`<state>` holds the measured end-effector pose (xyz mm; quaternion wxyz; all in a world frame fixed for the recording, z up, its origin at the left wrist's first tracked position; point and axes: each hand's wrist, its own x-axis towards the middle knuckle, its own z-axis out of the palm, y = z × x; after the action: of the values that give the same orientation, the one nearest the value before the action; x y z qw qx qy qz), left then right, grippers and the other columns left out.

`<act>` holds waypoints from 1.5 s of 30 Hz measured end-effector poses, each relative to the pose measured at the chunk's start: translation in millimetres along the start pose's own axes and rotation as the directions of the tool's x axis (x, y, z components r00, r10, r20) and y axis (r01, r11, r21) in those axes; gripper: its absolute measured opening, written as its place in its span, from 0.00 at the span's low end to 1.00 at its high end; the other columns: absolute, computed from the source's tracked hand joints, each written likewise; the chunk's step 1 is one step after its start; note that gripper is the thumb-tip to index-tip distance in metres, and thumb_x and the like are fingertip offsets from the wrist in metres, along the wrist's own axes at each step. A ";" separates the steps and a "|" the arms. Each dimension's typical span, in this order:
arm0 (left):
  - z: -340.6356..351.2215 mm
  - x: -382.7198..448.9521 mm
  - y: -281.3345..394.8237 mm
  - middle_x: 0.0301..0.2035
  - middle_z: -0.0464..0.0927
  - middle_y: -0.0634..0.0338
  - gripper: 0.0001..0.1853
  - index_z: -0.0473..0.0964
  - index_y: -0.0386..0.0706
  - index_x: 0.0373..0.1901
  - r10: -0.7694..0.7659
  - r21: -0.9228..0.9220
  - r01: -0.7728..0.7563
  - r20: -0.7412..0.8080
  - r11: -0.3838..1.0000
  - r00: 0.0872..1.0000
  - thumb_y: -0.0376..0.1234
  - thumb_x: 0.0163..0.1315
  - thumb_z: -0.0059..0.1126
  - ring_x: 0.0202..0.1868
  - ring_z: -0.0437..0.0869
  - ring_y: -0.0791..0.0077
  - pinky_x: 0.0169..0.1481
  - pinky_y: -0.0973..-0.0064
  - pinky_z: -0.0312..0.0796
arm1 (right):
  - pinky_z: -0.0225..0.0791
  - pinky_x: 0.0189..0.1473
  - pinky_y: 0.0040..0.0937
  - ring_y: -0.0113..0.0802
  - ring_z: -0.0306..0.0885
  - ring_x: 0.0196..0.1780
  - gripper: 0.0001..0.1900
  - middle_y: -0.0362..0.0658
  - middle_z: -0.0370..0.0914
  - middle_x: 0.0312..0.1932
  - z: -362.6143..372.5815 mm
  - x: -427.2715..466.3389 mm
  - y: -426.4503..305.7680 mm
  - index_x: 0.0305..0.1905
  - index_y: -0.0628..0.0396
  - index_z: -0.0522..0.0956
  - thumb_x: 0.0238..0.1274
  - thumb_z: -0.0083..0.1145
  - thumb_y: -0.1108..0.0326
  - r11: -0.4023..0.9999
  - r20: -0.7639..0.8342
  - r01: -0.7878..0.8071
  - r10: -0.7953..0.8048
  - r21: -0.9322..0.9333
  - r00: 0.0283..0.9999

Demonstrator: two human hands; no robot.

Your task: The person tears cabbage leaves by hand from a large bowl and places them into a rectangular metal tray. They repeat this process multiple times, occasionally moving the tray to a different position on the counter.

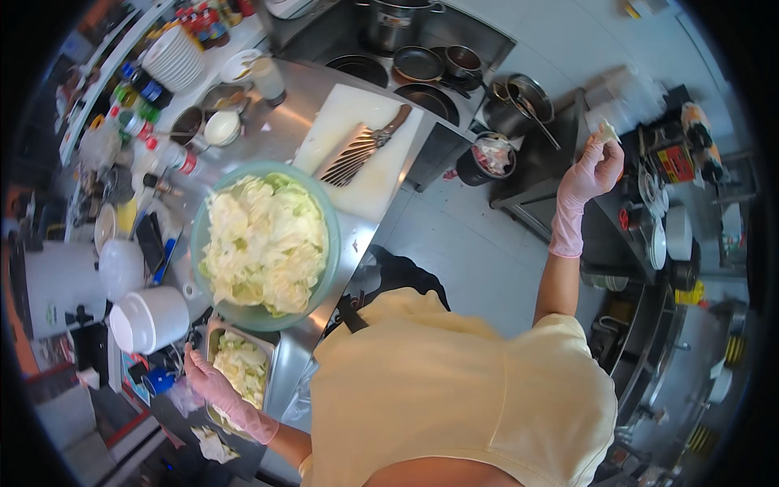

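My right hand (593, 167), in a pink glove, is raised at the right and pinches a small pale piece of cabbage leaf (605, 132). At the lower left, my gloved left hand (216, 386) reaches over the edge of a steel pan of cabbage pieces (240, 365); its fingers look loosely extended, with nothing seen in them. A large green bowl (333, 243) heaped with torn cabbage leaves (265, 243) stands on the steel counter above that pan. Beside the bowl, a broad knife (365, 146) with a wooden handle lies on a white cutting board (389, 176).
Pans and a pot (398, 24) occupy the stove at the top. A black waste bin (478, 167) stands on the floor below. Bottles, stacked white plates (173, 58) and a white container (150, 319) crowd the counter's left side. Shelving with dishes lines the right.
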<state>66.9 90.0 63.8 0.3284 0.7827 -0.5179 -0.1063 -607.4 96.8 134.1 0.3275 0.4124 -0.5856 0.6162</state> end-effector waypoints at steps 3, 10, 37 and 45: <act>14.5 8.7 17.7 0.51 0.76 0.46 0.21 0.71 0.31 0.55 0.011 -0.016 -0.011 0.032 1.000 0.999 0.39 0.72 0.42 0.52 0.76 0.59 0.59 0.69 0.66 | 0.71 0.48 0.33 0.45 0.77 0.42 0.18 0.51 0.78 0.43 -34.0 -1.4 67.7 0.55 0.58 0.73 0.62 0.58 0.65 0.787 0.269 0.087 0.103 -0.611 0.958; 20.3 8.0 37.6 0.51 0.76 0.45 0.19 0.72 0.32 0.54 0.055 0.079 -0.056 0.022 0.995 0.998 0.38 0.72 0.43 0.53 0.76 0.57 0.60 0.68 0.66 | 0.70 0.52 0.39 0.45 0.76 0.53 0.25 0.50 0.75 0.52 -5.7 -56.0 134.8 0.62 0.50 0.70 0.60 0.56 0.58 0.678 0.463 -0.028 0.531 -0.735 0.710; 111.8 -70.8 24.2 0.49 0.77 0.56 0.20 0.69 0.41 0.59 -0.266 -0.596 0.415 0.325 0.687 0.907 0.40 0.69 0.49 0.46 0.79 0.66 0.52 0.71 0.71 | 0.68 0.51 0.37 0.45 0.76 0.46 0.15 0.45 0.79 0.38 219.5 -281.6 -308.4 0.45 0.50 0.79 0.50 0.59 0.61 0.620 0.375 -0.495 -0.775 0.609 -0.509; 114.3 -33.5 43.2 0.53 0.71 0.58 0.27 0.62 0.43 0.64 -0.188 -0.854 0.517 0.518 -0.058 0.835 0.47 0.68 0.47 0.55 0.74 0.66 0.61 0.64 0.67 | 0.69 0.51 0.32 0.38 0.76 0.49 0.20 0.42 0.78 0.46 218.1 -276.8 -350.8 0.47 0.52 0.78 0.46 0.65 0.61 0.634 0.487 -0.628 -0.765 0.451 -0.421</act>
<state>-37.8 62.7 -2.1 0.6629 0.4279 -0.1133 -0.6038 -145.9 -62.6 40.0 -0.4884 0.8513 -0.1760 0.0757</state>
